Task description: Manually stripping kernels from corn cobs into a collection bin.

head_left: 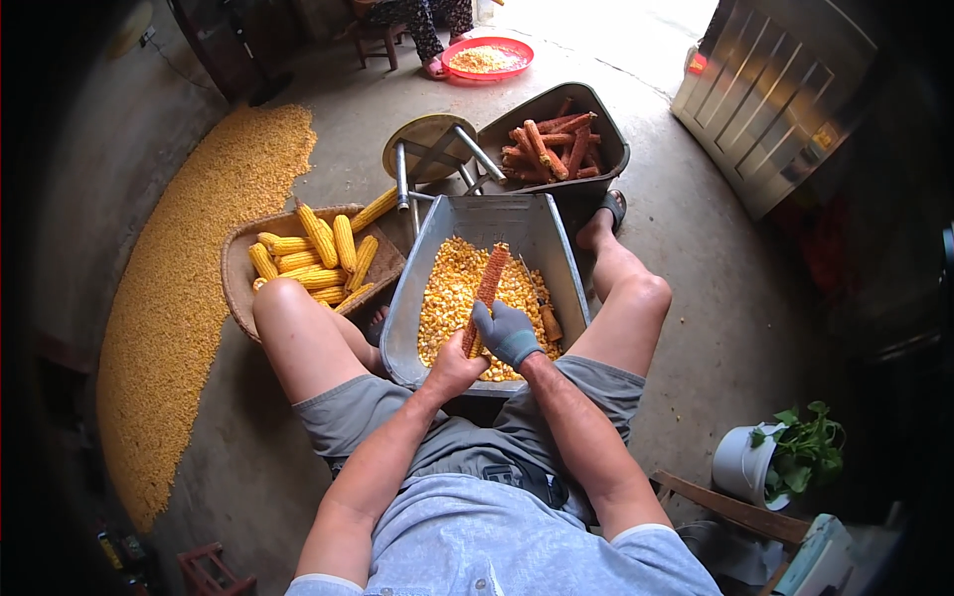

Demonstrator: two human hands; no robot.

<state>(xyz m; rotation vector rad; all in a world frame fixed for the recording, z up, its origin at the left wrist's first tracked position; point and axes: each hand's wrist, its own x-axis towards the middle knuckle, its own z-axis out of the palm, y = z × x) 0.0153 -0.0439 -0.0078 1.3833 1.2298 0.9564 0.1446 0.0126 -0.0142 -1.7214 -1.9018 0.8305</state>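
Pale-blue shirt (517, 536) nearest the camera, gray shorts (363, 412) just past it, person seated with knees apart. Red-brown corncob (491, 276), mostly stripped, some yellow kernels left near its low end. It's over the gray metal tub (569, 283) between the knees, tilted, top end away from the wearer. Bare left hand (457, 366) closed around the cob's near end. Right hand (507, 334), in a gray glove, is curled against the cob's right side; can't tell if it grips or only presses.

Under the hands: loose kernels (439, 298) across the tub floor, yellow and pale, plus 1 tan handle-like piece (550, 323) at the right.

Left of tub: woven basket (237, 288) of yellow corn ears (345, 243), partly behind the left knee. Beyond tub: round stool (422, 139) tipped over, then dark bin (621, 159) of stripped cobs (578, 149). Far left: long kernel pile (179, 338) on the floor. Top: red basin (522, 68) with kernels, beside a 2nd person's feet (435, 68). Lower right: white bucket (737, 462), green plant (807, 447). Metal door (765, 109) upper right.
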